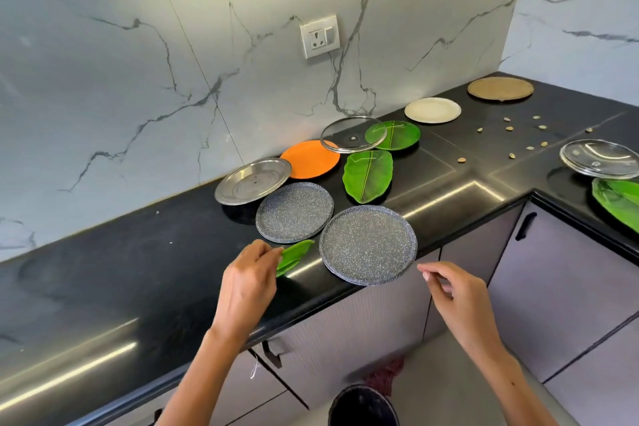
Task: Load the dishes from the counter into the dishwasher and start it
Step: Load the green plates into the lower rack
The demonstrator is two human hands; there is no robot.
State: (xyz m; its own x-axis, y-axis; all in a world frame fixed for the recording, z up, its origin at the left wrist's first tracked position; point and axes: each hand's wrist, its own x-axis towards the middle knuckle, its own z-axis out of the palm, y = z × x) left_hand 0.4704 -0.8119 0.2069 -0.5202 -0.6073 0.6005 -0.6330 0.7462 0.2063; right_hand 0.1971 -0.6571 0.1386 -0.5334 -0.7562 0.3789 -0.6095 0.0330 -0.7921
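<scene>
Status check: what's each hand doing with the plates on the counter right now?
Left hand pinches small green leaf plate, tilted at counter edge. Right hand free, beside near speckled plate overhanging the edge. Nothing in the way; dishwasher not in view.

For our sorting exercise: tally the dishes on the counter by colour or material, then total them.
Green leaf plates: 4
Speckled grey plates: 2
Glass lids: 2
Orange plate: 1
Steel plate: 1
Cream plate: 1
Brown round board: 1
Total: 12
</scene>
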